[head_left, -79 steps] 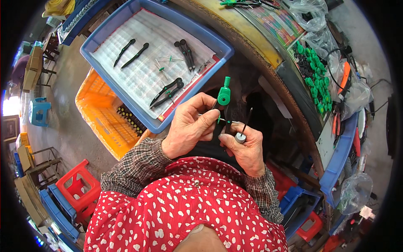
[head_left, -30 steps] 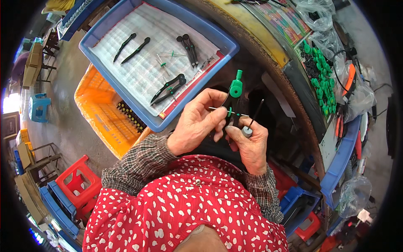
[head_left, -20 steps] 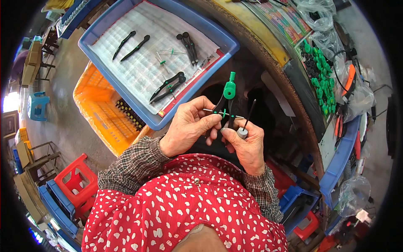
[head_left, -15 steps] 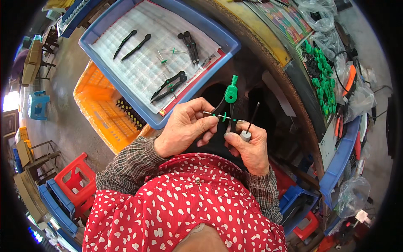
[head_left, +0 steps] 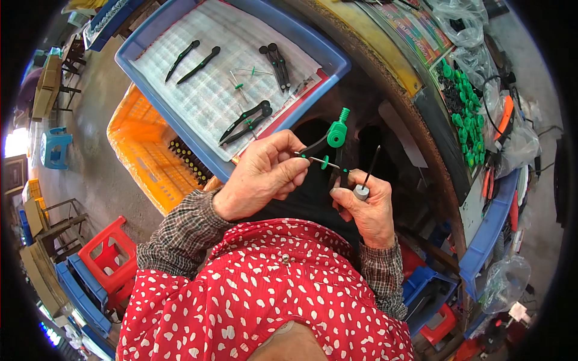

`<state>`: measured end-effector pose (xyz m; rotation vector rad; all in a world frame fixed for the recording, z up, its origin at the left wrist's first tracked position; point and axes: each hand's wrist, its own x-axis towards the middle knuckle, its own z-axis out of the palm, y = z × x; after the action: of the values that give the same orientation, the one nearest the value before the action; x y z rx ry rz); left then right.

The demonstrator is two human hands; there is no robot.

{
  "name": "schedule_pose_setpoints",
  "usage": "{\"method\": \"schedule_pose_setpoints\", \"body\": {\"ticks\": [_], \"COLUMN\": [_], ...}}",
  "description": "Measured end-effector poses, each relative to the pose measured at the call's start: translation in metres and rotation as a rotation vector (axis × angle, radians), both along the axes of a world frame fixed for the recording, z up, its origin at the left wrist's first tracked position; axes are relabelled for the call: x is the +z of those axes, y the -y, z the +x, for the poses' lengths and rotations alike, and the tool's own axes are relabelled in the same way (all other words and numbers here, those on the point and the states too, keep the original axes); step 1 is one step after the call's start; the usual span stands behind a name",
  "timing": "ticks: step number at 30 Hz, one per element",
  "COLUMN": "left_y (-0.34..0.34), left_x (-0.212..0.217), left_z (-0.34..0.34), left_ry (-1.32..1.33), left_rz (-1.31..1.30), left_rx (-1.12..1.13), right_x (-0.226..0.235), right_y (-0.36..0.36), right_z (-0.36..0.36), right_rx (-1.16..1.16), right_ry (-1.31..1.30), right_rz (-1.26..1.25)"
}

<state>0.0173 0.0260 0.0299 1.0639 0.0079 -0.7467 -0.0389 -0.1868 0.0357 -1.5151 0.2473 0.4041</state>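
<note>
A drawing compass [head_left: 337,135] with a green head, black legs and a ribbed green knob is held between my hands above my lap. A thin metal rod with a small green wheel [head_left: 325,162] runs across between its legs. My left hand [head_left: 265,174] pinches the left leg near the rod's end. My right hand [head_left: 368,213] grips the lower part of the right leg. A thin dark rod with a grey round collar [head_left: 361,192] also sticks up from my right hand; its lower part is hidden.
A blue tray [head_left: 347,60] lined with white sheeting holds several black compass legs and wheeled rods. Below it stands an orange crate [head_left: 133,157]. Green compass heads [head_left: 466,120] are heaped at the right, near an orange-handled tool [head_left: 507,117]. A red stool [head_left: 105,256] is on the left.
The compass legs have spread wider apart. My left hand has moved slightly left and my right hand slightly right, each keeping its hold. The compass head has tilted a little.
</note>
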Motion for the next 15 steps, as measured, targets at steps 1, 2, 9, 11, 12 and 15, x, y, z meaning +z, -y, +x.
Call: {"method": "schedule_pose_setpoints", "body": {"ticks": [1, 2, 9, 11, 12, 15], "left_y": [0.002, 0.003, 0.015, 0.020, 0.023, 0.029], "left_x": [-0.001, -0.004, -0.023, -0.025, -0.026, -0.026], "left_z": [-0.001, -0.001, -0.008, -0.011, -0.012, -0.011], "left_ry": [0.039, 0.039, 0.038, 0.023, 0.023, 0.028], "left_rz": [0.042, 0.041, -0.070, -0.102, -0.125, -0.147], "left_rx": [-0.001, 0.000, 0.122, 0.158, 0.154, 0.149], "right_x": [-0.002, -0.003, -0.007, -0.008, -0.011, -0.013], "right_y": [-0.002, -0.004, -0.015, -0.016, -0.016, -0.017], "right_z": [0.000, -0.002, 0.000, 0.000, 0.000, 0.000], "right_rx": [0.002, -0.016, -0.090, -0.098, -0.107, -0.117], "right_ry": [0.001, -0.005, 0.019, 0.023, 0.022, 0.044], "right_rz": [0.001, 0.032, 0.070, 0.069, 0.069, 0.066]}}
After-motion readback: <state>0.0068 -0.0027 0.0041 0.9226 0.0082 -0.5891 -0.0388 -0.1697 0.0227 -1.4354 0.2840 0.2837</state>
